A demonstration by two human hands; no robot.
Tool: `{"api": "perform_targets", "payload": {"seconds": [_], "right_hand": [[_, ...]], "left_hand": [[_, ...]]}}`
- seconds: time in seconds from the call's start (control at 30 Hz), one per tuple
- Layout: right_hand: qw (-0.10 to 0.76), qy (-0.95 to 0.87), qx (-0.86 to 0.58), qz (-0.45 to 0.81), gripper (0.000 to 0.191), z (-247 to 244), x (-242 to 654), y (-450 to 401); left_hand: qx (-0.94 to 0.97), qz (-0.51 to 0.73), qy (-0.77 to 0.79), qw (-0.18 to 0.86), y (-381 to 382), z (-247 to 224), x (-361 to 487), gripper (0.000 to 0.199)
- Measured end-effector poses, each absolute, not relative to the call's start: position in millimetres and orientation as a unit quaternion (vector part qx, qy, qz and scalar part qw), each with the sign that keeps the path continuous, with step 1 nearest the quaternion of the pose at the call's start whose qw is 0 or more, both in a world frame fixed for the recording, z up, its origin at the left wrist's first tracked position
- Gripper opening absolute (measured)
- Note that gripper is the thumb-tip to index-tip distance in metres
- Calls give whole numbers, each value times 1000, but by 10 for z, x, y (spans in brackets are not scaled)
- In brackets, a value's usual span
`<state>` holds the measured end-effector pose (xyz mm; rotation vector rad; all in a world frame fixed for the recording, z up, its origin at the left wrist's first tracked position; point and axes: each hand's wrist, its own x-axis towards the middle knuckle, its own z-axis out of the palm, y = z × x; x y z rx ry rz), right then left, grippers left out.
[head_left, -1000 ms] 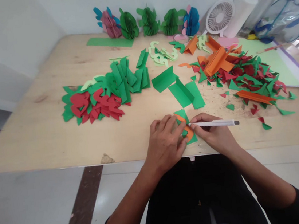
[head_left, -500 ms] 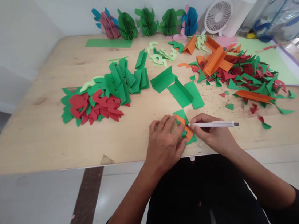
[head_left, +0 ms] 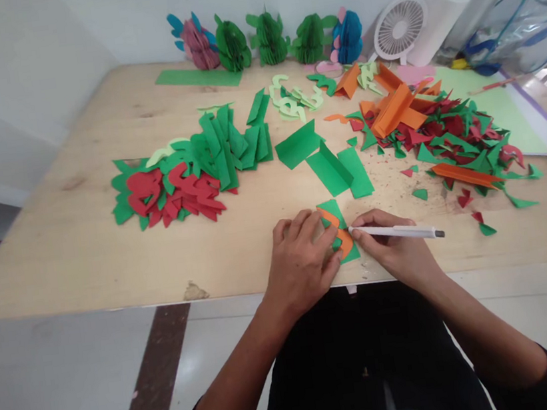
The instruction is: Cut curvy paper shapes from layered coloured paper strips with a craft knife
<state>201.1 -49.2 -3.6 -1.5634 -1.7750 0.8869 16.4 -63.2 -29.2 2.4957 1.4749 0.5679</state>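
Near the table's front edge, an orange paper cutout (head_left: 346, 242) with a curved outline lies on a piece of green paper (head_left: 332, 211). My left hand (head_left: 303, 255) holds both down against the table, its fingers bent over their left side and covering part of them. A white pen (head_left: 398, 231) is pinched in my right hand (head_left: 392, 246). Its tip is at the right edge of the orange cutout, over the green paper. Just beyond my hands lie folded green papers (head_left: 329, 169).
Red cutouts (head_left: 196, 195) and green folded pieces (head_left: 220, 148) are heaped at left. A pile of red, green and orange scraps (head_left: 456, 134) spreads at right. Paper figures (head_left: 269, 41), a white fan (head_left: 399, 30) and a clear bag (head_left: 517, 31) stand along the back.
My right hand and the pen have shifted slightly to the right, with the pen tip moving along the orange cutout's edge. My left hand stays in place on the papers.
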Motion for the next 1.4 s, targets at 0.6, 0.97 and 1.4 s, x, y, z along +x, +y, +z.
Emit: {"api": "perform_targets", "payload": {"seconds": [0.6, 0.97, 1.4], "right_hand": [[321, -664, -595, 320, 15, -41, 2057, -619], [324, -652, -603, 326, 15, -36, 2056, -681], [340, -629, -612, 338, 15, 12, 2040, -765]], "left_hand": [[842, 192, 496, 88, -628, -306, 165, 25], [841, 198, 497, 86, -635, -307, 162, 27], [837, 207, 499, 89, -637, -316, 163, 25]]}}
